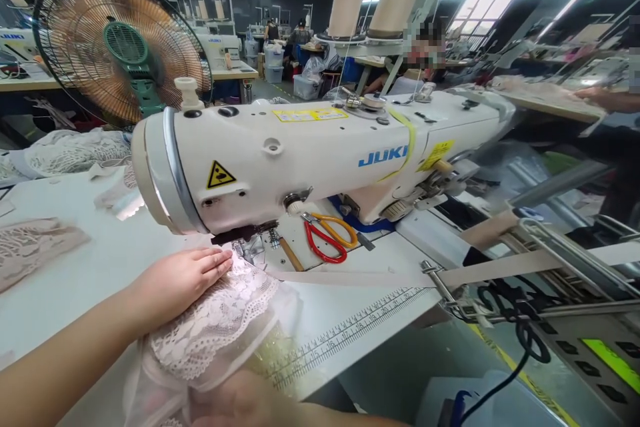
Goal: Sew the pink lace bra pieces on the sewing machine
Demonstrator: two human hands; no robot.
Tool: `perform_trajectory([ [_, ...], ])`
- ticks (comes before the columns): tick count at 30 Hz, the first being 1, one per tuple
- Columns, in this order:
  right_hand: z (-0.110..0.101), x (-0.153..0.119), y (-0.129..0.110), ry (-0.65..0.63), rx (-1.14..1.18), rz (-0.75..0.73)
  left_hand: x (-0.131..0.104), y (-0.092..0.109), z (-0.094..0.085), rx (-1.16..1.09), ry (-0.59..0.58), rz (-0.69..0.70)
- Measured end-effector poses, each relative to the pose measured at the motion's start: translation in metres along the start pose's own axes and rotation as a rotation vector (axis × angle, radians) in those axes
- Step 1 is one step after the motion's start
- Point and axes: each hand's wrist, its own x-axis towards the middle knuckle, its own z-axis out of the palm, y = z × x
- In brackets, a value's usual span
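Nearest the camera, the right hand (240,403) lies blurred under sheer fabric at the bottom edge; whether it is gripping or flat cannot be told. The pale pink floral lace fabric (220,320) is spread on the white bench (85,267), its far edge at the needle area. The left hand (183,277) rests on it flat, fingers extended together, gripping nothing. To feed well, I judge light, even downward pressure, with fingertips kept short of the white JUKI sewing machine (310,153). Red-and-orange-handled scissors (327,237) lie beyond. A round caged fan (120,47) stands behind.
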Motion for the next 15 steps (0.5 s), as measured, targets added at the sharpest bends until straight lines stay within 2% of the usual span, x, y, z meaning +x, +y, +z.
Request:
perform_trajectory([
  [3,-0.002,0.000,0.005,0.044,-0.007,0.002,-0.002,-0.002,0.003,0.010,0.003,0.011],
  [8,-0.017,-0.003,0.028,0.131,-0.128,0.046,-0.004,-0.003,0.006,-0.005,0.029,-0.005],
  [13,-0.025,-0.004,0.039,0.045,-0.144,0.090,0.000,0.002,0.003,0.062,0.012,-0.018],
  [15,-0.025,-0.004,0.040,0.051,-0.161,0.087,0.001,0.005,0.001,0.099,0.013,-0.003],
])
